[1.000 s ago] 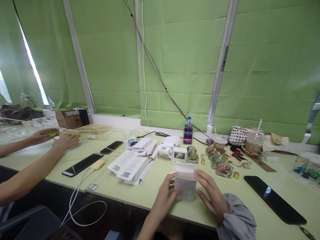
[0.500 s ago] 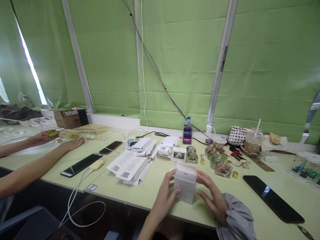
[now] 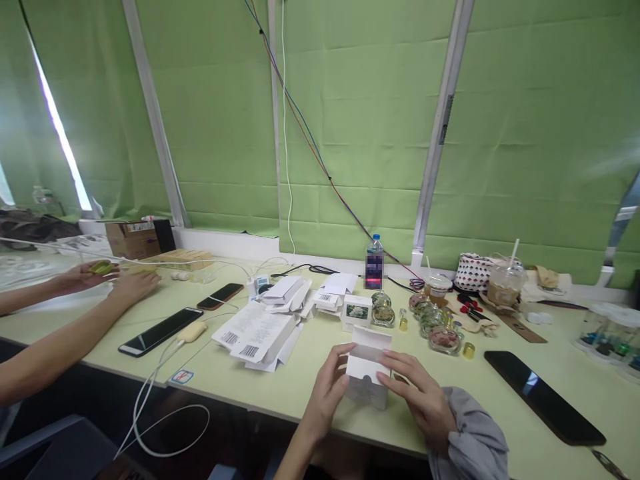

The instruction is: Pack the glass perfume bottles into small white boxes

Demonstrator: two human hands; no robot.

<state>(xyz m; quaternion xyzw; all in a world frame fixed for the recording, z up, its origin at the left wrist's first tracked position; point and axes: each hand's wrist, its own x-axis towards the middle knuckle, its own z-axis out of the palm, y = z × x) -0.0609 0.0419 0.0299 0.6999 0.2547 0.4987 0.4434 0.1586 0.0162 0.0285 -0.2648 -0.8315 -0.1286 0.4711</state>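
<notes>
Box [image 3: 366, 395] on table [image 3: 477, 383]; cartons [image 3: 257, 330] left, phone [image 3: 543, 398] right, bottle [image 3: 375, 265] behind

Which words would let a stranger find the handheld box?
On the table, start from the blue-capped bottle and come nearer. The white box sits between the left hand and right hand, its back flap raised; the flower-picture box behind stands untouched.

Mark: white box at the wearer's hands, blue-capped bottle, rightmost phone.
White box [image 3: 367, 392]: head view, front side.
Blue-capped bottle [image 3: 374, 268]: head view, label.
Rightmost phone [image 3: 545, 398]: head view, middle of its dark face.
</notes>
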